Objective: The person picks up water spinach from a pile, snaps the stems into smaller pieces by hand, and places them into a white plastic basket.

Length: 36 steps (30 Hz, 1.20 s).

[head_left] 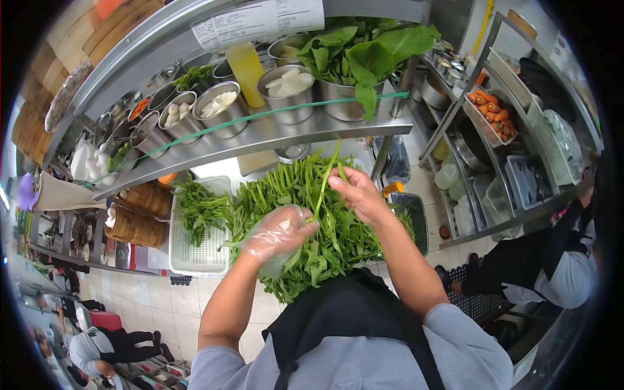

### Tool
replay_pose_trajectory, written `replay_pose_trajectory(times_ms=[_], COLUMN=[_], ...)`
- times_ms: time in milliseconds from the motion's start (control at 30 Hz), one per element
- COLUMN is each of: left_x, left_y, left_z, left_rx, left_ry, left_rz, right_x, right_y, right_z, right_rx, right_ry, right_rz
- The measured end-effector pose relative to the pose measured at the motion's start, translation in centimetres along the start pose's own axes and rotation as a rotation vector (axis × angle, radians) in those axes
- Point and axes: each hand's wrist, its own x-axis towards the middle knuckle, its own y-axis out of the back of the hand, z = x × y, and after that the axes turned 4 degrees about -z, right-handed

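Note:
A large heap of leafy green stems, looking like water spinach, lies in front of me. My left hand, in a clear plastic glove, is closed over the heap with its thumb and fingers on the lower part of a long green stem. My right hand is bare and pinches a green stem near its upper end between thumb and fingertips. That stem stands nearly upright between my hands. To the left, a white perforated basket holds a smaller bunch of leafy greens.
Above the heap runs a steel shelf with metal pots, a yellow squeeze bottle and big leaves. Bamboo steamers stand left. A rack with carrots is right, near another person.

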Motion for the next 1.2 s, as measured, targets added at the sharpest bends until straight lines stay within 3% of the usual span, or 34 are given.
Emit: replay_pose_trajectory(times_ms=[67, 167, 200, 300, 400, 467, 567, 633, 667, 733, 800, 833, 900, 1000, 1033, 1133, 1200], left_x=[-0.6, -3.0, -3.3, -4.7, -3.5, -2.7, -1.9, -2.1, -2.4, -2.7, -2.5, -2.3, -2.7, -3.2, -3.2, -3.0, -2.7], left_y=[0.9, 4.1, 4.3, 5.7, 3.4, 2.7, 1.5, 2.4, 2.9, 3.3, 2.9, 2.9, 3.4, 3.8, 3.4, 2.9, 2.7], left_z=[-0.5, -1.0, -1.6, -0.5, 1.7, 1.8, 0.9, 1.1, 1.3, 0.9, -0.3, -0.3, -0.1, 0.6, 0.7, 1.2, 1.4], left_rx=[-0.063, -0.522, -0.561, -0.693, -0.755, -0.74, -0.7, -0.679, -0.649, -0.618, -0.595, -0.556, -0.548, -0.535, -0.552, -0.544, -0.519], left_ry=[-0.062, -0.093, -0.108, -0.024, -0.121, -0.102, -0.155, -0.184, -0.101, -0.018, -0.132, -0.233, -0.207, -0.157, -0.14, -0.101, -0.086], left_rz=[-0.035, -0.048, 0.115, 0.139, 0.165, 0.002, 0.069, 0.089, 0.048, 0.006, 0.037, 0.091, 0.067, 0.037, 0.069, 0.081, 0.059], right_x=[0.5, 0.1, -0.1, -0.2, -0.3, 0.1, -0.8, -1.6, -1.5, -1.2, -1.2, -1.5, -1.5, -1.3, -2.0, -2.5, -2.4], right_y=[0.0, -0.7, -0.6, -0.8, -3.1, -2.7, -3.8, -4.0, -3.7, -2.7, -2.6, -3.1, -2.7, -1.1, -2.7, -4.1, -4.3], right_z=[-0.6, -3.6, -3.9, -4.3, -3.6, -2.4, -2.5, -2.9, -1.9, -1.0, -1.0, -1.4, -1.2, -0.6, -2.0, -1.8, -1.1], right_rx=[0.067, 0.215, 0.214, 0.241, 0.254, 0.27, 0.092, -0.183, -0.262, -0.333, -0.404, -0.294, -0.117, 0.045, -0.023, -0.208, -0.269], right_ry=[0.034, 0.079, 0.082, 0.057, 0.007, -0.032, 0.007, 0.029, 0.078, 0.012, -0.053, -0.006, 0.009, 0.086, 0.006, 0.057, 0.076], right_rz=[-0.034, -0.031, -0.029, -0.063, -0.044, -0.135, -0.114, -0.303, -0.397, -0.369, -0.34, -0.222, -0.009, 0.024, 0.062, -0.128, -0.095])
